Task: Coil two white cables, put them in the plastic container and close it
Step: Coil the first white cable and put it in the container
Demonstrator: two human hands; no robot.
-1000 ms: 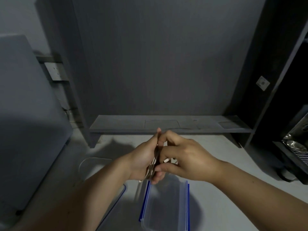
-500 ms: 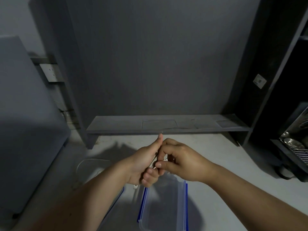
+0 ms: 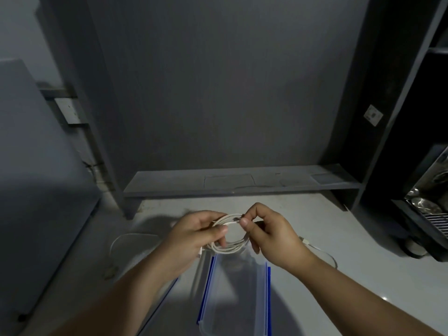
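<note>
A white cable wound into a round coil [image 3: 230, 248] hangs between my hands above the table. My left hand [image 3: 194, 235] grips the coil's left side. My right hand [image 3: 271, 232] pinches the cable's end at the top of the coil between thumb and forefinger. Below the coil stands the clear plastic container [image 3: 232, 299] with blue clips, open. A second white cable [image 3: 126, 241] lies loose on the table to the left. Another stretch of white cable [image 3: 322, 253] with a plug trails past my right wrist.
A clear lid with a blue edge [image 3: 167, 292] lies left of the container, partly under my left forearm. A low grey shelf [image 3: 242, 183] runs along the back wall. A dark cabinet with metal dishes [image 3: 426, 204] stands at the right, a grey panel [image 3: 36, 190] at the left.
My hands have drawn apart and turned, so the coil now shows as an open ring between them. Before, they were pressed together around it.
</note>
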